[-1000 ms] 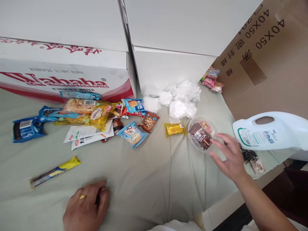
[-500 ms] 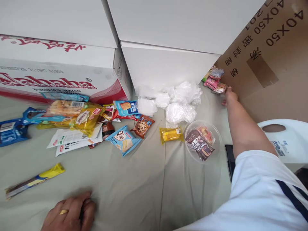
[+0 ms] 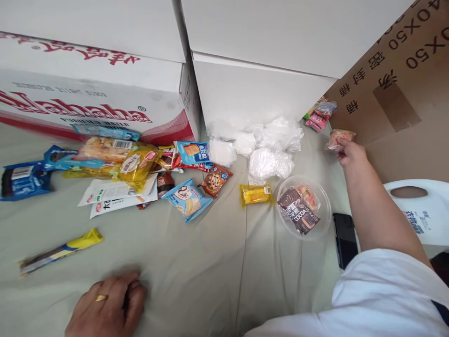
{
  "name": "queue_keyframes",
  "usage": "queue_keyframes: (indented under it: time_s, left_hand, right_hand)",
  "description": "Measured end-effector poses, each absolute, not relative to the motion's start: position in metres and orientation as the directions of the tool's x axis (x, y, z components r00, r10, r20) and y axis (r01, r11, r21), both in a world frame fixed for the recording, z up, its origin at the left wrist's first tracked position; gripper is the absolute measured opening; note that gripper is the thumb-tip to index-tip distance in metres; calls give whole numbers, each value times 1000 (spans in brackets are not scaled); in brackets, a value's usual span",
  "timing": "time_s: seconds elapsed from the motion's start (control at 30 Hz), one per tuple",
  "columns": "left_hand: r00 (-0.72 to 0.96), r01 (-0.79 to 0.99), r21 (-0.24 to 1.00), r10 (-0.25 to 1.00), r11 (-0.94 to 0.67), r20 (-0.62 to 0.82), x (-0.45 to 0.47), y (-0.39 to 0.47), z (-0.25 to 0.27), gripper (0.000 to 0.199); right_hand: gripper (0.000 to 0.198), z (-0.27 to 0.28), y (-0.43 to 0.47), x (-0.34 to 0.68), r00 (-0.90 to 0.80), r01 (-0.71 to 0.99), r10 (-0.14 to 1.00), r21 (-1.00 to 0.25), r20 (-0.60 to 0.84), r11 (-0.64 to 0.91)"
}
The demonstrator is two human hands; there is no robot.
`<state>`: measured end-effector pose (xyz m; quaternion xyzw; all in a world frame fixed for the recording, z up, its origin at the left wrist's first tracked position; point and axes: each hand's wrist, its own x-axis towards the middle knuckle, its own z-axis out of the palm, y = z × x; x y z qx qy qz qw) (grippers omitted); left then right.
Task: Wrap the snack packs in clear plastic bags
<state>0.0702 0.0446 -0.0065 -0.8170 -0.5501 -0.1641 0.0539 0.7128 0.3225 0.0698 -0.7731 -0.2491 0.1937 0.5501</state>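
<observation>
At the far right, my right hand (image 3: 351, 152) is closed on a small clear-wrapped snack (image 3: 339, 140), reddish-tan inside, held in front of the brown carton. Behind it, a few more small packets (image 3: 317, 120), pink and green, lie in the corner. My left hand (image 3: 107, 302) rests on the cloth at the bottom left, fingers curled and a gold ring on one. I see nothing in it, though its palm side is hidden. A round clear plastic container (image 3: 328, 217) holds a dark cocoa packet (image 3: 298, 213) and a pinkish snack (image 3: 307, 195).
Crumpled clear plastic bags (image 3: 270, 161) lie against a white box (image 3: 259, 93). A yellow packet (image 3: 256, 194), a light-blue packet (image 3: 187, 200) and a heap of snacks (image 3: 119, 161) spread leftward. A long yellow-tipped packet (image 3: 61, 252), a phone (image 3: 345, 238) and a brown carton (image 3: 396, 107) also stand around.
My right hand has drawn the clear-wrapped snack away from the other packets in the corner, toward me and rightward. The left hand stays on the cloth. The view has shifted slightly.
</observation>
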Motion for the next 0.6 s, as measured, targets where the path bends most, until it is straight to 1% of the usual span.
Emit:
queue_keyframes:
  time_s: [0.07, 0.13, 0.17, 0.2, 0.23, 0.33, 0.37, 0.4, 0.47, 0.5, 0.57, 0.6]
  left_hand:
    - [344, 912, 96, 873, -398, 345, 72, 46, -4, 6]
    - [339, 912, 103, 872, -396, 354, 73, 46, -2, 6]
    - [333, 914, 106, 874, -391, 355, 74, 46, -1, 6]
    - [328, 916, 109, 877, -386, 352, 75, 46, -1, 6]
    - [325, 917, 111, 881, -382, 345, 76, 46, 0, 6]
    - [323, 919, 113, 884, -379, 338, 77, 46, 1, 6]
    - [322, 919, 114, 884, -378, 338, 77, 46, 1, 6]
    - [321, 919, 114, 885, -377, 338, 77, 46, 2, 6]
    - [324, 918, 113, 885, -379, 335, 77, 46, 2, 7]
    - [326, 917, 114, 885, -381, 333, 77, 46, 2, 7]
    - [328, 917, 115, 885, -383, 331, 76, 45, 1, 7]
    - [325, 917, 117, 886, -380, 330, 76, 45, 1, 7]
  right_hand:
    - [21, 90, 284, 697, 778, 139, 628, -964, -34, -225]
    - [27, 115, 241, 674, 670, 156, 741, -984, 37, -91]
    - [31, 128, 219, 661, 608, 198, 791, -978, 70, -66]
    - [35, 140, 199, 648, 539, 233, 841, -969, 58, -82]
    - [40, 150, 179, 636, 474, 245, 880, -960, -5, -137]
    - [63, 162, 139, 608, 426, 294, 902, -932, -73, -214]
    - [69, 158, 132, 602, 412, 308, 907, -924, -88, -229]
    - [70, 152, 127, 597, 383, 335, 917, -909, -108, -247]
    - [58, 133, 125, 591, 296, 484, 944, -829, -146, -280]
    - [53, 123, 125, 590, 260, 600, 956, -753, -136, -270]
    - [52, 105, 127, 590, 195, 818, 979, -540, -66, -199]
    - [53, 100, 128, 591, 170, 885, 985, -436, -20, -162]
